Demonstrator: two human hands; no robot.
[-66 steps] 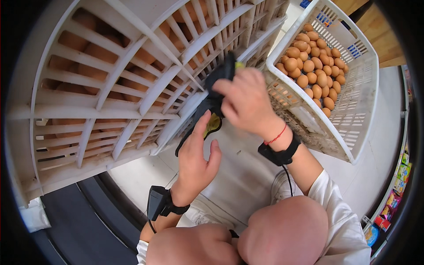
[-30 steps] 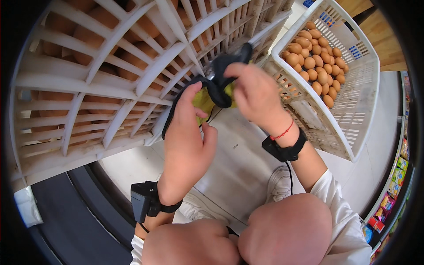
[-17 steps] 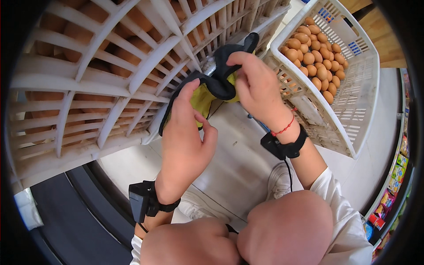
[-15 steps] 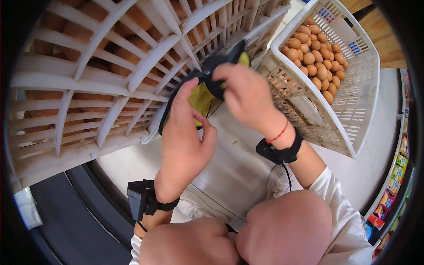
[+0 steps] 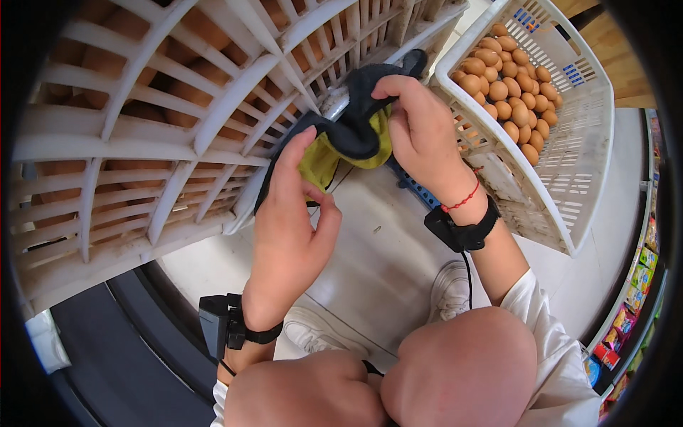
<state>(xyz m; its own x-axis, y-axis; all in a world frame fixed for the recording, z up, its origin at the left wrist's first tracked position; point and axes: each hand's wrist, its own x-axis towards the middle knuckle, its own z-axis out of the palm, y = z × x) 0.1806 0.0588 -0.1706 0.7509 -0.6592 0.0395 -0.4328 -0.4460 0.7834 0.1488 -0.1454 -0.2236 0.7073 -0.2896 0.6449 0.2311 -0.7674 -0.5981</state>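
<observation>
12 o'clock: cloth (image 5: pixel 356 144), near-black, with yellow-green lining (image 5: pixel 320 162)
10: slatted crate (image 5: pixel 107 148), off-white, grimy grey-brown smears, brown showing between bars
2: basket (image 5: pixel 590 174), off-white, rows of slots; eggs (image 5: pixel 512 87), plain orange-brown
3: cord bracelet (image 5: pixel 455 206), red; wrist strap (image 5: pixel 478 228), black
4: packets (image 5: pixel 626 324), mixed pink, green, red, blue
6: shoe (image 5: pixel 316 332), white
8: panel (image 5: pixel 142 356), charcoal, darker lines

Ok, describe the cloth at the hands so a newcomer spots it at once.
Start at the big white slatted crate filling the upper left. By its right-hand edge, between the left hand and right hand, is a rumpled black cloth. The yellow-green below its black edge sets it apart from the crate and the white basket farther right.
</observation>
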